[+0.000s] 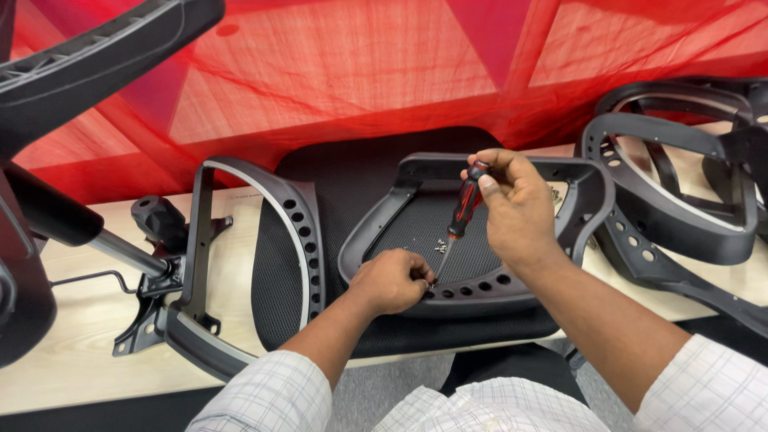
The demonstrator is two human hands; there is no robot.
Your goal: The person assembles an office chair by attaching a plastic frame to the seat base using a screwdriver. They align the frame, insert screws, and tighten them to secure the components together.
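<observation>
**Screwdriver at the armrest frame**

On the workbench (72, 368) near its front edge, a black chair seat (352, 184) carries a perforated armrest frame (576, 200). Right hand (516, 212) clamps a red-black screwdriver (466, 204), tip down; left hand (392, 280) pinches closed at the tip, beside loose screws (440, 248)

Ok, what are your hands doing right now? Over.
Right hand grips red-and-black screwdriver, tip down at grey frame rim. Left hand pinches at the tip. Loose screws on mesh nearby; nothing blocking.
</observation>
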